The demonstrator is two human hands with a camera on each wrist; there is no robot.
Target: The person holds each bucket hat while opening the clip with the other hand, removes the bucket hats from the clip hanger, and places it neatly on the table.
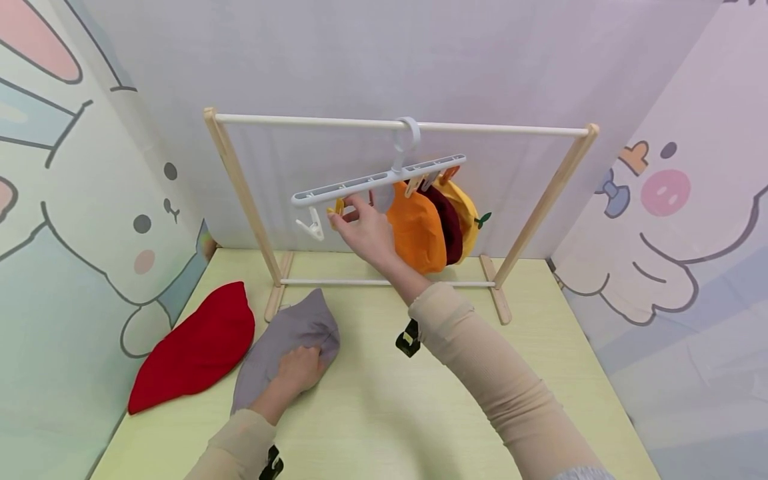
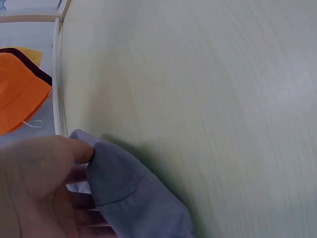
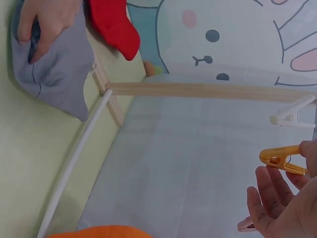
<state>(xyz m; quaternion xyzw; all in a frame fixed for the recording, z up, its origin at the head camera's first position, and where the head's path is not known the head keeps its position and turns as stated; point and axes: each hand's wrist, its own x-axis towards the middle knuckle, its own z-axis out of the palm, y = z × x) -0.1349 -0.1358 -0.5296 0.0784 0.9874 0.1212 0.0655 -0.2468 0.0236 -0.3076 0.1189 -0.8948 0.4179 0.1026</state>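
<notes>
On the table lies a grey fabric hat. My left hand pinches its edge between thumb and fingers, as the left wrist view shows with the hat's folded cloth. Higher up, my right hand pinches a yellow clip that hangs under the left part of a pale grey clip hanger. A white clip dangles left of that hand. Behind my right fingers a dark pinkish clip shows in part. Nothing visible sits in the yellow clip's mouth.
An orange hat, a maroon hat and a yellow hat hang at the hanger's right end. The hanger hooks over a rack's white rail. A red hat lies left of the grey one.
</notes>
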